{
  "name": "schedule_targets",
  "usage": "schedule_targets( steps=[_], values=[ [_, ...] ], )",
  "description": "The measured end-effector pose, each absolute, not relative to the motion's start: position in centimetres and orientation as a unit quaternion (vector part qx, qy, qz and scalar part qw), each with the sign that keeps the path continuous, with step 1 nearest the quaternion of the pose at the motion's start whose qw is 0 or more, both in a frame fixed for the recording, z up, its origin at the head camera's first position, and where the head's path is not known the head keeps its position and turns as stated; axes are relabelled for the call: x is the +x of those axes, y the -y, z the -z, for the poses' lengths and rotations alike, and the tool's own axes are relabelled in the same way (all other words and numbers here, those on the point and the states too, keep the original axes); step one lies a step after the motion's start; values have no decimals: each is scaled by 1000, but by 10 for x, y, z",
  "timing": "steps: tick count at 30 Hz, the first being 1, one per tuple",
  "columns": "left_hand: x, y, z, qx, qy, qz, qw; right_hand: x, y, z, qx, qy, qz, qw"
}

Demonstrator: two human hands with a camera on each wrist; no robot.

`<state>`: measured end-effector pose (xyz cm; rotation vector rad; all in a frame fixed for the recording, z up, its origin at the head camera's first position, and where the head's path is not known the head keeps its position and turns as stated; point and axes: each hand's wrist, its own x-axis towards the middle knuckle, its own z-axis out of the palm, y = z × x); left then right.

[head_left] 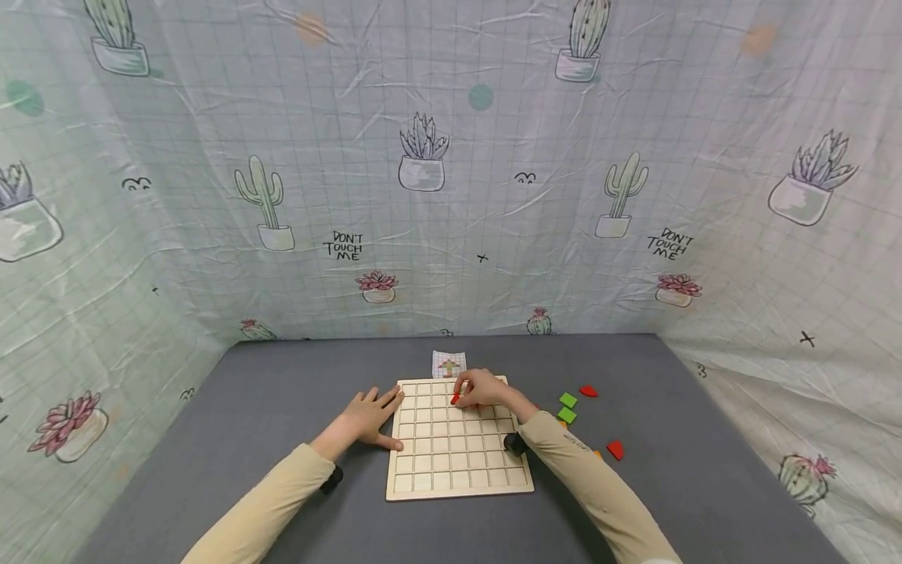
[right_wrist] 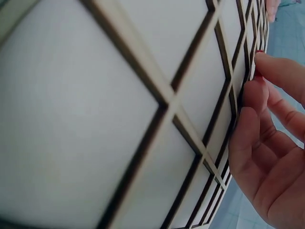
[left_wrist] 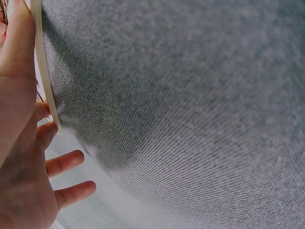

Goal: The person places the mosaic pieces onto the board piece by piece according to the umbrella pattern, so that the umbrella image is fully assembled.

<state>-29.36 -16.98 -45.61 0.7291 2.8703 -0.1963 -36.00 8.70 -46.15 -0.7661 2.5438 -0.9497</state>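
A pale wooden grid board (head_left: 423, 476) lies flat on the grey table. My left hand (head_left: 366, 415) has its fingers spread, with fingertips and thumb resting on the board's left edge. In the left wrist view, that hand (left_wrist: 21, 143) lies along the board's rim (left_wrist: 45, 71). Over the upper middle cells, my right hand (head_left: 485, 388) pinches a small red piece (head_left: 455, 399). The right wrist view shows this red piece (right_wrist: 259, 74) mostly hidden between thumb and finger; its full shape cannot be made out there.
A small card (head_left: 438, 362) with a coloured grid picture lies just beyond the board. To the right are green square tiles (head_left: 567, 415), red curved-edged pieces (head_left: 615, 450) and orange bits partly hidden by the right sleeve (head_left: 571, 454). A cactus-print cloth (head_left: 451, 290) hangs behind the table.
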Motion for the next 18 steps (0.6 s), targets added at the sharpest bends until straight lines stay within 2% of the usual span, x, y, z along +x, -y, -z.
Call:
schedule_targets(
  steps=[18],
  values=[
    [-292,167,452,239,-964,67,96,-360,-86,462,-273,-888,332,162]
  ],
)
